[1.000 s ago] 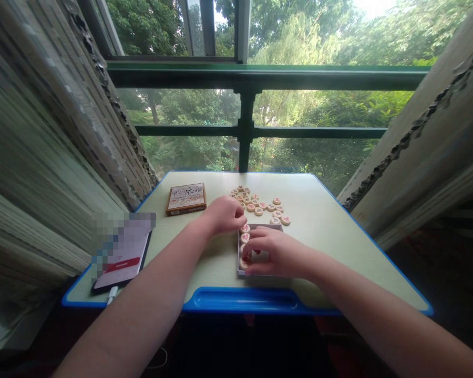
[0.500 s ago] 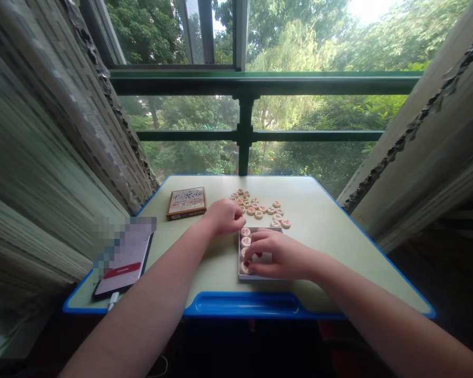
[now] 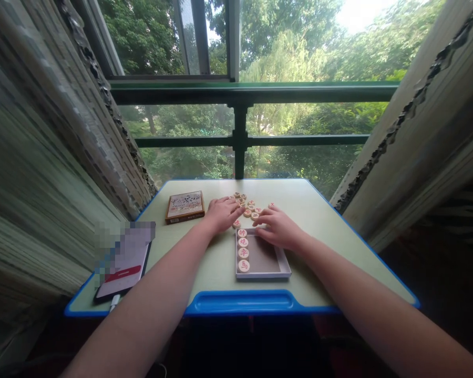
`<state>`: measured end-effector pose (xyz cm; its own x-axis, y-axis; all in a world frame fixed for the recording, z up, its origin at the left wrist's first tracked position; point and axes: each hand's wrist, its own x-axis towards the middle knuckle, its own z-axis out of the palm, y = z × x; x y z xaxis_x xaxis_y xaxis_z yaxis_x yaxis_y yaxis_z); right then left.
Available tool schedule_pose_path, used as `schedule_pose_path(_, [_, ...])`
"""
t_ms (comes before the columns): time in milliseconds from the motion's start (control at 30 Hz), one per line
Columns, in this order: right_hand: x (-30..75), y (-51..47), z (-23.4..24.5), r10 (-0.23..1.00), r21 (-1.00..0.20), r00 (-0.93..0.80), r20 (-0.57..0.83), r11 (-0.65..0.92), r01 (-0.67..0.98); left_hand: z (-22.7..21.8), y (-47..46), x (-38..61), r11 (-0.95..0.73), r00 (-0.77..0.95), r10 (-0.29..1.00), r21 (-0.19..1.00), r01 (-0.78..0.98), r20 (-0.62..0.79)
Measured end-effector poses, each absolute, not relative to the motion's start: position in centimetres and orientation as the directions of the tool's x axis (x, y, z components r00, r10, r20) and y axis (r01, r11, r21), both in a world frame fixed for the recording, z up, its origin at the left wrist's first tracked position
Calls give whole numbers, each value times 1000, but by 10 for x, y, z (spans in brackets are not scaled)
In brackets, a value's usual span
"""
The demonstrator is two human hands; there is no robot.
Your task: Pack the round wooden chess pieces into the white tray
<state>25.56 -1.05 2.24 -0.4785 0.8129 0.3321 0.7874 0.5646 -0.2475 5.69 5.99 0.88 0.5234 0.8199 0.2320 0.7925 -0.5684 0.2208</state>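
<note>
A shallow grey box tray [image 3: 268, 261] lies near the table's front edge, with a column of several round wooden chess pieces [image 3: 243, 251] along its left side. Behind it lies a loose heap of the same pieces [image 3: 249, 207]. My left hand [image 3: 222, 213] rests at the heap's left edge, fingers stretched toward the pieces. My right hand [image 3: 278, 227] lies over the tray's far rim, fingers flat and reaching into the heap. Neither hand visibly holds a piece.
The box lid [image 3: 185, 206] with printed art lies at the back left of the pale table [image 3: 331, 236]. A phone [image 3: 122, 262] with a cable sits at the left front corner. Woven blinds hang on both sides, with a window rail behind.
My right hand left the tray and moved back to the loose pieces, uncovering the column in the tray. My left hand opened and slid slightly toward the heap. The view tilted down.
</note>
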Motion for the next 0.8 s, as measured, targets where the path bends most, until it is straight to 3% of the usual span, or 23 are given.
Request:
schedule_pose_path(467, [253,-9,23,792,-306,-534,295,608,732,6,65,55,-581,538,813,240,778,224])
schedule_pose_path(800, [254,-9,24,783,-269,-547,296,618,739,12,60,54,-628,573,775,221,746,265])
